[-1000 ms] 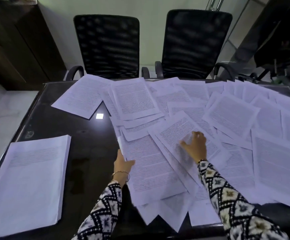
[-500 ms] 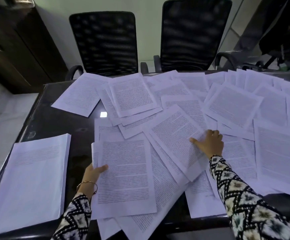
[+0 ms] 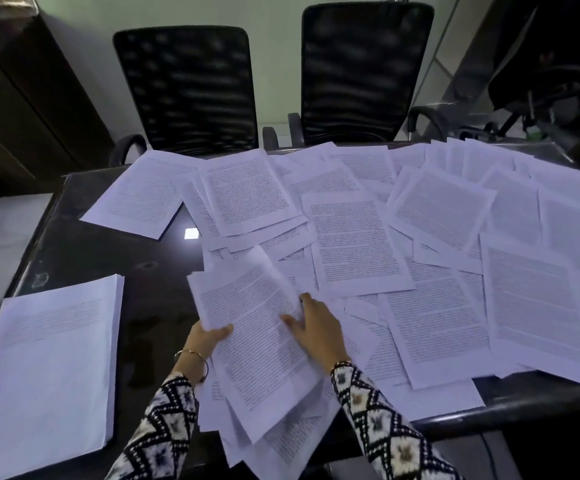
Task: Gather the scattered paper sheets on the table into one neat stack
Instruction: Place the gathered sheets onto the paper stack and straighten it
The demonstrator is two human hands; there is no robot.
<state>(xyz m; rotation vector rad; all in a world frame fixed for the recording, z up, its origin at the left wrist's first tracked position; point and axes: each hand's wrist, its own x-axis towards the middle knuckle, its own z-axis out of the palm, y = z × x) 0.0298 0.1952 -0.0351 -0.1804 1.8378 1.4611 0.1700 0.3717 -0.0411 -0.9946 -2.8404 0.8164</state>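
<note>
Left hand [image 3: 208,336] grips the left edge of a loose bundle [image 3: 257,341] of sheets near the table's [image 3: 84,254] front edge, thumb on top; right hand [image 3: 316,332] lies flat, fingers spread, on the bundle's right side. Scattered sheets [image 3: 361,244] overlap across middle and right, and the neat stack [image 3: 49,368] sits front left. Paper looks light, floppy and slippery sheet on sheet, so pinch both long edges, not one corner.

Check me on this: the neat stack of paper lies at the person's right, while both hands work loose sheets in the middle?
Not quite. The head view shows the neat stack at the person's left, not right. The left hand and right hand do work loose sheets in the middle.
</note>
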